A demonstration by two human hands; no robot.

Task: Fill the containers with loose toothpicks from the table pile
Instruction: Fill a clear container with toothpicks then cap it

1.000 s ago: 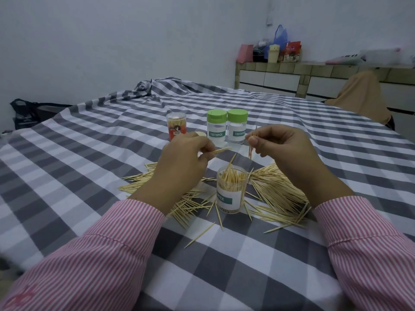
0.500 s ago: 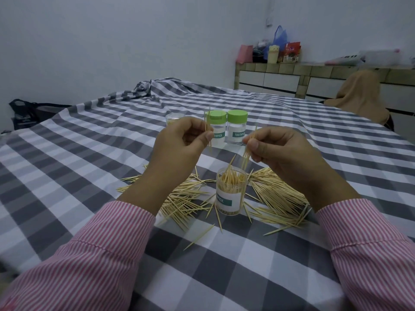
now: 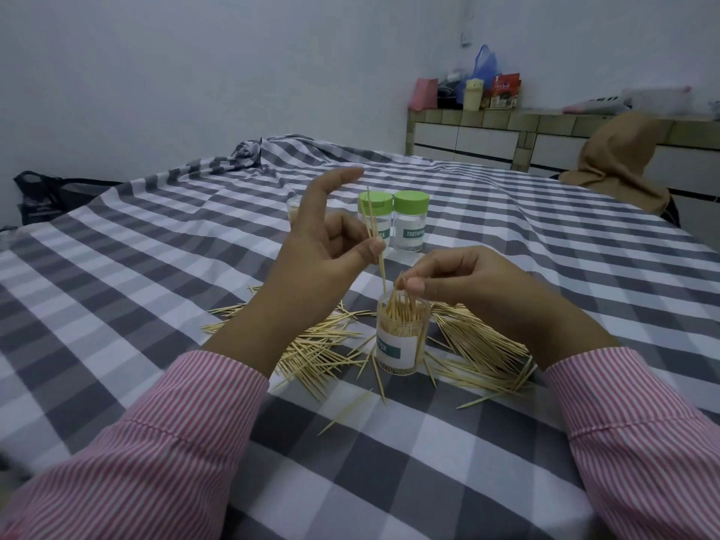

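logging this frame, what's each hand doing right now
Left hand: pinching a few toothpicks upright.
Right hand: pinching toothpicks at the mouth of the open container.

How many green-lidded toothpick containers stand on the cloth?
2: left green-lidded container and right green-lidded container, side by side behind the hands. The left hand may hide others.

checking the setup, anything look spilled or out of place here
Only the loose toothpicks strewn over the checked cloth around the open container, a few strays nearer the person. That is the working pile; nothing else odd.
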